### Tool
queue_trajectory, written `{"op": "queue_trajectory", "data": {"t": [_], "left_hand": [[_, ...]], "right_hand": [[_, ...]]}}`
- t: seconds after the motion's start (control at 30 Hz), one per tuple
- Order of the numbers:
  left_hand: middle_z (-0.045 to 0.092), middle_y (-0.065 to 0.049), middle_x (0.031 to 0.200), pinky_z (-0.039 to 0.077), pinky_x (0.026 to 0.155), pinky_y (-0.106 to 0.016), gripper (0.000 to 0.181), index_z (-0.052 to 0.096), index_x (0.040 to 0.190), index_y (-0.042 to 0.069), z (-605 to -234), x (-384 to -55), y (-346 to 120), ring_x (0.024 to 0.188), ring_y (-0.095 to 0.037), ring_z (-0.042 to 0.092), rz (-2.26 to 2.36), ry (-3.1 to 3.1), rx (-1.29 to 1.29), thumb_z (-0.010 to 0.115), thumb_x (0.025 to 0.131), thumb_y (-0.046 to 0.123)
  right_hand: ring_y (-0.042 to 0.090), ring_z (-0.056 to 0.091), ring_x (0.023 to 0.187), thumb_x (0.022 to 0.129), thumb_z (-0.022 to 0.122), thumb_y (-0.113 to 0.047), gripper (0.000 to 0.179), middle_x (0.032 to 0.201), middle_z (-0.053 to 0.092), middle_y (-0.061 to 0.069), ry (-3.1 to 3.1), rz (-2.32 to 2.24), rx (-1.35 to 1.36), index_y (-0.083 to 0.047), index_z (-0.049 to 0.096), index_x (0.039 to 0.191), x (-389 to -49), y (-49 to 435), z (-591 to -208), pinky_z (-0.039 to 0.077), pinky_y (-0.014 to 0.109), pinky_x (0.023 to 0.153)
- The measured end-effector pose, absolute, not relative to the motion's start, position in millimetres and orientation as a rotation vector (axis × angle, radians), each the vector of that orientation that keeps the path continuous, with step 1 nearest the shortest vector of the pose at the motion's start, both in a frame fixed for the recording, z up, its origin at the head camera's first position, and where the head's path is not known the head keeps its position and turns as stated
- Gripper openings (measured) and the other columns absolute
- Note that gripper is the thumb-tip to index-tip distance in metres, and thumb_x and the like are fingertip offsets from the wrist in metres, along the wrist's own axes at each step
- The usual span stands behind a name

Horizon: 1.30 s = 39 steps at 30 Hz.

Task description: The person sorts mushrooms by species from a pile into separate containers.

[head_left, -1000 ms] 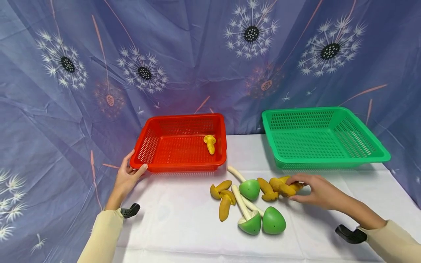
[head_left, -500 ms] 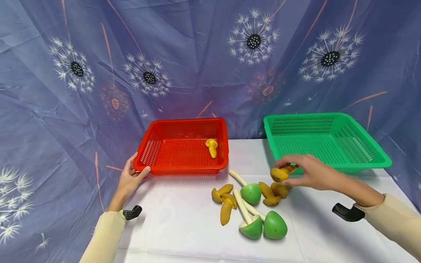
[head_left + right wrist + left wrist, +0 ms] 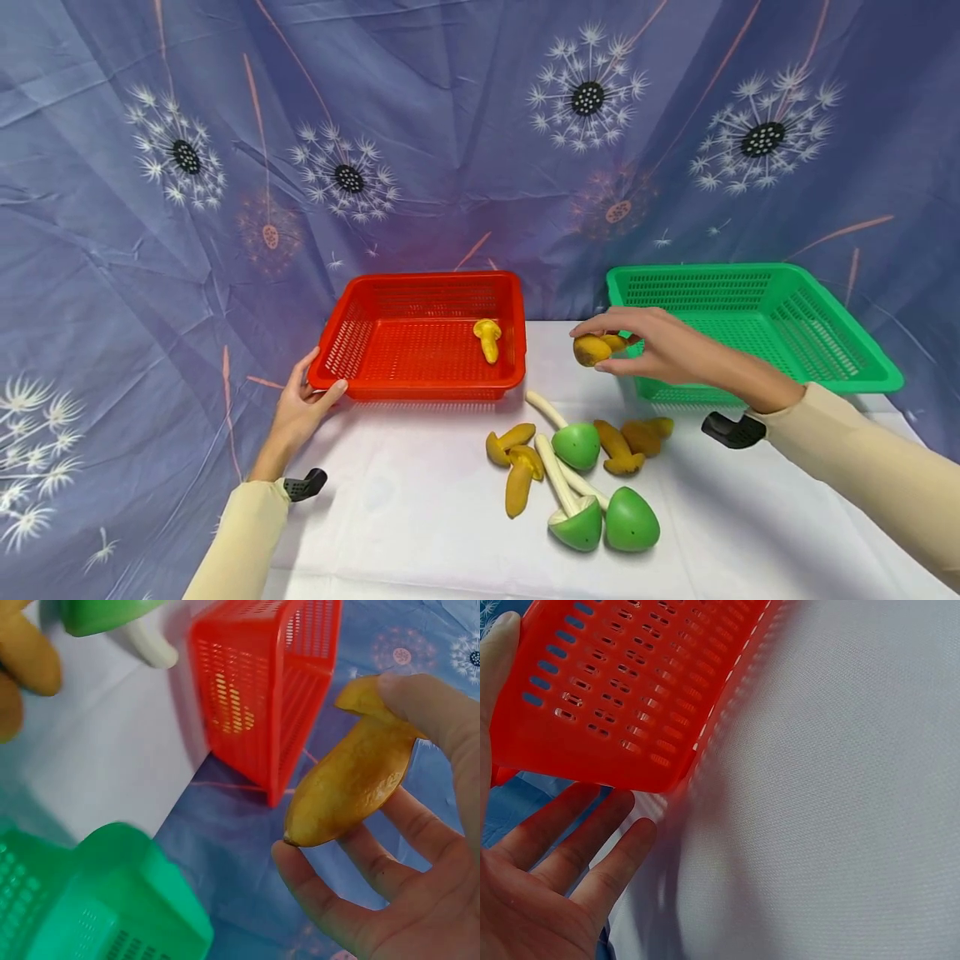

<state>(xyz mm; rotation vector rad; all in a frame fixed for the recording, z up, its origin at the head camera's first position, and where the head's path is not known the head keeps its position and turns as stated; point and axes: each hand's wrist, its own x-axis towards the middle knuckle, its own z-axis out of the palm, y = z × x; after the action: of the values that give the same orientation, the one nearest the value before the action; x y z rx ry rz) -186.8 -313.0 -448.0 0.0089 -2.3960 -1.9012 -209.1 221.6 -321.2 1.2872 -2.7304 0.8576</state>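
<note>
My right hand [image 3: 660,346] holds a yellow-brown toy mushroom [image 3: 590,350] raised above the table, in front of the green basket's left end. In the right wrist view the mushroom [image 3: 349,784] lies between thumb and fingertips, its stem towards the fingers. At the far left my left hand [image 3: 297,414] grips the near-left corner of a red plastic basket [image 3: 427,389], thumb at the front and fingers along the left side. Inside that basket lies one yellow mushroom [image 3: 488,340]. In the left wrist view several fingertips touch the red basket's lower edge [image 3: 652,780].
A green basket [image 3: 780,387] stands at the right rear. Between the baskets and the front lie white-stemmed mushrooms with green caps [image 3: 632,521], flanked by brown mushrooms [image 3: 517,483] on the left and more brown ones [image 3: 617,448] on the right. A blue patterned cloth [image 3: 450,125] hangs behind.
My right hand has lifted a brown mushroom from the right-hand cluster and carried it up and left towards the red basket. The left hand has stayed at the red basket's corner.
</note>
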Motion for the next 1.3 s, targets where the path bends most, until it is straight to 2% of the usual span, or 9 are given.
{"op": "queue_trajectory", "data": {"t": [0.13,0.3,0.57,0.83,1.0,1.1,1.3], "left_hand": [[0.047,-0.033,0.136,0.056,0.079,-0.023,0.087,0.02,0.156,0.021,-454,-191,-317,0.095,-0.002,0.063,-1.897,-2.389,-0.009,0.074,0.089,0.017],[0.049,-0.029,0.137,0.056,0.082,-0.029,0.084,0.022,0.155,0.03,-469,-199,-326,0.098,-0.003,0.063,-1.848,-2.401,-0.009,0.073,0.089,0.021],[0.049,-0.026,0.138,0.056,0.084,-0.03,0.085,0.021,0.155,0.031,-470,-198,-329,0.101,-0.005,0.062,-1.836,-2.417,-0.003,0.073,0.089,0.023],[0.048,-0.034,0.135,0.057,0.08,-0.027,0.086,0.02,0.156,0.017,-447,-187,-317,0.094,-0.002,0.063,-1.89,-2.4,-0.012,0.073,0.089,0.016],[0.052,-0.032,0.133,0.056,0.082,-0.029,0.085,0.022,0.156,0.018,-443,-185,-314,0.093,-0.002,0.063,-1.838,-2.442,0.026,0.074,0.089,0.02],[0.052,-0.032,0.133,0.056,0.083,-0.031,0.085,0.022,0.156,0.018,-445,-185,-314,0.094,-0.003,0.063,-1.835,-2.444,0.032,0.074,0.088,0.02],[0.049,-0.033,0.135,0.056,0.081,-0.027,0.086,0.021,0.156,0.016,-446,-187,-314,0.098,-0.008,0.063,-1.888,-2.392,-0.009,0.074,0.088,0.015]], "right_hand": [[0.009,0.057,0.102,0.086,0.077,-0.025,0.047,0.121,0.061,-0.011,-2.736,0.924,1.279,-0.032,0.059,0.13,-220,206,-317,0.057,0.03,0.076],[0.015,0.057,0.101,0.086,0.077,-0.025,0.047,0.12,0.062,-0.008,-2.725,0.968,1.273,-0.029,0.06,0.129,-234,187,-309,0.056,0.035,0.076],[0.017,0.058,0.098,0.086,0.077,-0.025,0.045,0.111,0.063,-0.006,-2.714,1.046,1.29,-0.029,0.06,0.128,-261,155,-298,0.055,0.032,0.076],[0.019,0.061,0.097,0.087,0.076,-0.028,0.044,0.112,0.065,-0.002,-2.738,1.051,1.297,-0.031,0.059,0.128,-291,121,-297,0.053,0.039,0.083],[0.019,0.061,0.097,0.086,0.077,-0.03,0.044,0.112,0.065,0.0,-2.788,1.086,1.246,-0.033,0.06,0.126,-307,100,-297,0.052,0.038,0.083],[0.019,0.061,0.095,0.085,0.077,-0.03,0.043,0.11,0.064,0.001,-2.802,1.107,1.237,-0.033,0.061,0.124,-317,89,-298,0.052,0.036,0.078],[0.02,0.06,0.093,0.085,0.078,-0.028,0.041,0.106,0.065,0.002,-2.792,1.142,1.251,-0.028,0.062,0.124,-335,66,-303,0.053,0.034,0.077]]}}
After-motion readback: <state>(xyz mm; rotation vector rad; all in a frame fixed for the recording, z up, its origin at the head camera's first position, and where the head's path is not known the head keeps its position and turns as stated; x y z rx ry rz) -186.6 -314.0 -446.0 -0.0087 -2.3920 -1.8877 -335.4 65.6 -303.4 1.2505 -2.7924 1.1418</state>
